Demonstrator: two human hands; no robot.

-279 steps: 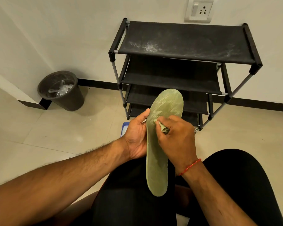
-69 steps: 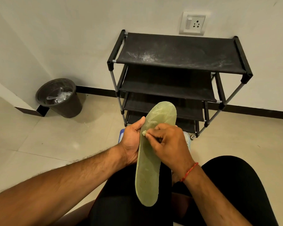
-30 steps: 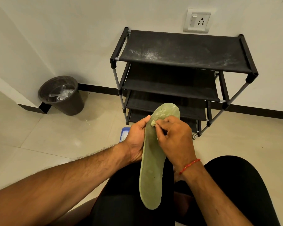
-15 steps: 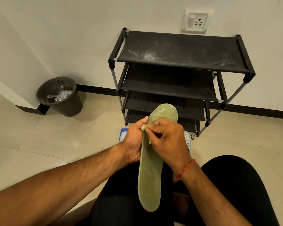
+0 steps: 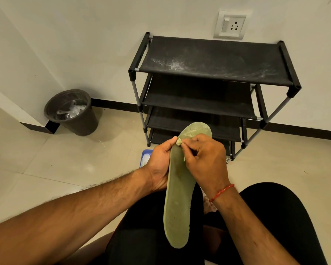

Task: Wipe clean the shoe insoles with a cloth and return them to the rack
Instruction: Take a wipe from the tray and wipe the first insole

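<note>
Head view: a long, pale green foam shoe insole [image 5: 178, 207] stands tilted over the person's lap, toe end far, heel end near, in front of the black four-shelf fabric shoe rack [image 5: 208, 60], not yet on it. The left hand [image 5: 161, 165] wraps its grip round the insole's left edge and back, thumb on the rim, likely to brace it against rubbing. The right hand [image 5: 204, 161] pinches a small pale wad of cloth [image 5: 179, 142] against the forefoot. Most of the wad is hidden, so its size is unclear. Compared with about nine seconds ago, the wad sits farther toward the toe and at the left edge, beside the left thumb tip. The insole is held the same way.
</note>
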